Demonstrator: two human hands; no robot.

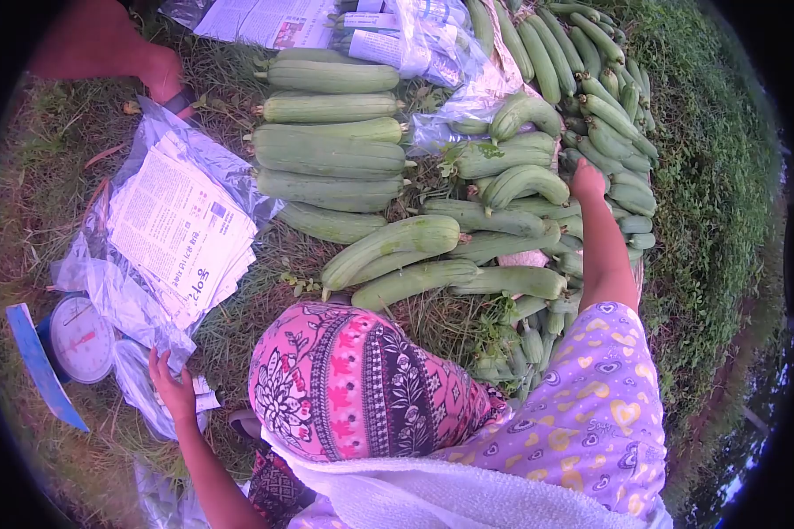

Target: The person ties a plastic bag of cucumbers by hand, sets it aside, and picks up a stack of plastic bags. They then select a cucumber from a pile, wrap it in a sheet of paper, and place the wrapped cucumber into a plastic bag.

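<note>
My right hand point(588, 181) reaches into a large pile of green sponge gourds point(604, 141), its fingers curled at the end of one gourd, which they partly hide. Low on the left, my left hand point(172, 383) rests with fingers apart against a clear plastic bag point(131, 370). Ahead of me, several long gourds point(326, 154) lie side by side in a row on the grass. Curved and straight gourds point(397, 242) are spread between that row and the pile. A pink patterned headscarf point(344, 383) covers the lower middle of the view.
A stack of newspaper sheets point(181, 234) lies on plastic at left, beside a dial scale point(81, 338) with a blue edge piece point(44, 366). Rolled newspapers in plastic point(406, 53) are at the top. Another person's bare limb with a dark band point(154, 66) enters top left.
</note>
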